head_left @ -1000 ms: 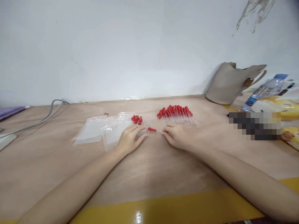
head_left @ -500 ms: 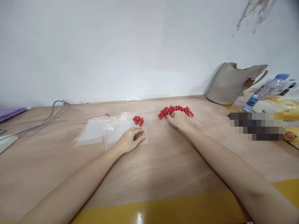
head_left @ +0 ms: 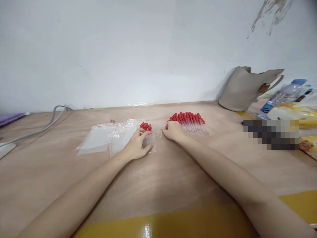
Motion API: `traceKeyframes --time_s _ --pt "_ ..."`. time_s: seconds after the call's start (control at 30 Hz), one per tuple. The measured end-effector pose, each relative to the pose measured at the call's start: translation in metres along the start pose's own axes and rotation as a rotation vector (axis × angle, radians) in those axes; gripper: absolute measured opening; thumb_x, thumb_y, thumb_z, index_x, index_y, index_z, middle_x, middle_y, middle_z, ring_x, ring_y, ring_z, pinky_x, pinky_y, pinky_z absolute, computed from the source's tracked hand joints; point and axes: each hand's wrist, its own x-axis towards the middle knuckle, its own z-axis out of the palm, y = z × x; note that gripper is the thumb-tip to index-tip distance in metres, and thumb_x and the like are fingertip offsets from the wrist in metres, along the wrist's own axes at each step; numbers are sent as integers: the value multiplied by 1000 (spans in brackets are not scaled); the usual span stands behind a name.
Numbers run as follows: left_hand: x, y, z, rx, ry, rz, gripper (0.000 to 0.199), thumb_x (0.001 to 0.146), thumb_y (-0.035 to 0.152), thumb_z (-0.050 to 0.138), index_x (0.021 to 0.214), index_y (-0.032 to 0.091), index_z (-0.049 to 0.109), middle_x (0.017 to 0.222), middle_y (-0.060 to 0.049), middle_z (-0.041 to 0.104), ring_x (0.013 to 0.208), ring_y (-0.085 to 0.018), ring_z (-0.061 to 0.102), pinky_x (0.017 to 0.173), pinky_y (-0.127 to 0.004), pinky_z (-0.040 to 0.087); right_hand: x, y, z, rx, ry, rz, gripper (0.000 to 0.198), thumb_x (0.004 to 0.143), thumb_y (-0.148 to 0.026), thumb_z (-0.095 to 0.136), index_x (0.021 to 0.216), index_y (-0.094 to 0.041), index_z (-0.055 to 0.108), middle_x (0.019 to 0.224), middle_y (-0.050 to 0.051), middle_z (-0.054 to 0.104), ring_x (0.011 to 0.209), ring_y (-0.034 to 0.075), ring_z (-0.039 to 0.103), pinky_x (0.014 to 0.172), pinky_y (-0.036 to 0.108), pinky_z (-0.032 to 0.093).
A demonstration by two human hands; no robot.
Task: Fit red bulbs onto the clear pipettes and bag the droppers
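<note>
My left hand rests over clear plastic bags, its thumb and fingers apart with nothing between them. Just beyond its fingertips lies a small heap of loose red rubber bulbs. Thin glass tubes lie side by side to the right of that heap. At the right end of this row my right hand pinches at a glass tube; its fingertips partly hide it. Behind and to the right of that hand, several droppers with red bulbs and clear stems lie in a fanned row.
More clear bags lie at the left, with a grey cable farther left. A beige bag leans by the wall at the right, near a water bottle and yellow packaging. Yellow tape runs along the front edge.
My right hand has moved left from the fanned droppers to the glass tubes, uncovering more of the stems. My left hand has shifted slightly, its fingers spreading wider near the loose bulbs.
</note>
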Motion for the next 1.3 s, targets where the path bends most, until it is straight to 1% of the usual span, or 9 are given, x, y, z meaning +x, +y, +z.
traceKeyframes --time_s 0.2,0.4,0.57,0.67,0.77,0.93,1.03,1.13,1.3 --pt "10 -10 9 114 9 19 52 78 36 53 126 17 49 113 -12 44 101 -26 47 92 -43 40 14 -20 0 -20 -144 65 31 76 -26 55 101 -13 65 103 17 64 94 27 61 72 33 47" --pt "12 -14 14 115 90 2 39 82 38 49 111 13 58 103 -11 54 100 -25 50 91 -41 41 20 -27 1 -49 -217 74 28 71 -23 61 97 -14 66 101 18 64 92 26 61 73 33 46" --pt "8 -12 15 60 220 -52 23 80 33 53 94 17 61 94 -7 55 86 -19 56 82 -34 46 8 -21 -4 -59 -166 50 26 79 -27 51 97 -13 64 103 18 63 94 27 60 73 35 45" --pt "7 -14 15 73 267 -102 16 78 29 54 87 17 59 92 -5 52 69 -14 56 72 -30 48 -5 -8 -11 -56 -90 1 29 84 -30 42 98 -13 60 99 17 63 92 28 60 71 35 44" --pt "8 -19 10 138 290 -108 8 78 24 53 80 17 57 87 -4 50 64 -13 55 67 -29 47 -19 10 -14 -31 -4 -82 24 85 -28 40 94 -13 56 91 15 64 83 26 61 67 33 43" --pt "11 -23 -7 231 328 -103 9 81 20 50 72 18 50 80 -4 49 67 -16 53 63 -30 44 -43 40 -5 152 73 -389 17 86 -23 39 95 -15 52 86 9 63 76 18 58 67 27 42" --pt "9 -14 -7 -19 370 -121 8 83 26 51 85 18 51 81 -4 51 69 -15 54 62 -29 46 -56 52 -1 248 180 -505 24 88 -21 38 105 -15 53 95 9 63 85 18 57 73 28 42" --pt "4 3 4 -388 272 -113 25 86 31 48 106 17 51 82 -3 52 68 -13 57 64 -29 50 -65 58 -1 308 223 -553 26 89 -21 37 106 -16 56 96 8 64 85 17 57 76 29 41" --pt "-6 24 22 -630 72 -103 29 88 39 41 90 16 59 81 -4 50 66 -13 58 64 -31 54 -72 56 -1 290 214 -648 21 88 -23 41 97 -17 59 85 5 65 73 15 56 76 31 37"
